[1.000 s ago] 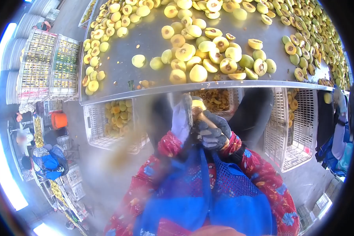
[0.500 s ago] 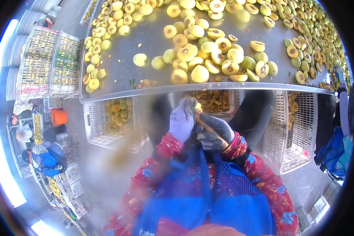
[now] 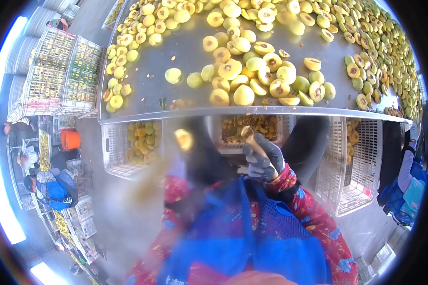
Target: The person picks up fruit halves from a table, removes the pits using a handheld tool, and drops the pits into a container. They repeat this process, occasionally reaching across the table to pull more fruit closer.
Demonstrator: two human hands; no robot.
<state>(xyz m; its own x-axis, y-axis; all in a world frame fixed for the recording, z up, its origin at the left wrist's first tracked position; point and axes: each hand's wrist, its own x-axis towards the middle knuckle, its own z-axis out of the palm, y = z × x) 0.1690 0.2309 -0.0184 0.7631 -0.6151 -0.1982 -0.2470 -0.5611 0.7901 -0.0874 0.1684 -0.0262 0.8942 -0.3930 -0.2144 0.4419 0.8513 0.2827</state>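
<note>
My right hand [image 3: 265, 159], in a grey and white glove, is closed round the wooden handle [image 3: 260, 148] of a small tool in front of my body. The tool's tip points up over a crate of brown-yellow fruit scraps [image 3: 257, 124]. To the left, my left hand [image 3: 177, 168] in a pale purple glove is smeared by motion, and its fingers cannot be made out. Just above it is a blurred yellow fruit half [image 3: 184, 139], held or loose, I cannot tell. Halved yellow-green fruits, like peaches [image 3: 244, 95], lie on the metal table [image 3: 142, 90].
A white crate [image 3: 108, 147] holding fruit stands below the table on the left. Another white crate [image 3: 359, 190] stands on the right. Stacked crates [image 3: 47, 71] and an orange bucket [image 3: 71, 139] are farther left. Other people work at both sides, one sleeve [image 3: 406, 166] showing at right.
My left hand has moved left, away from the tool and my right hand. A fruit half now shows blurred near it. My right hand still grips the tool.
</note>
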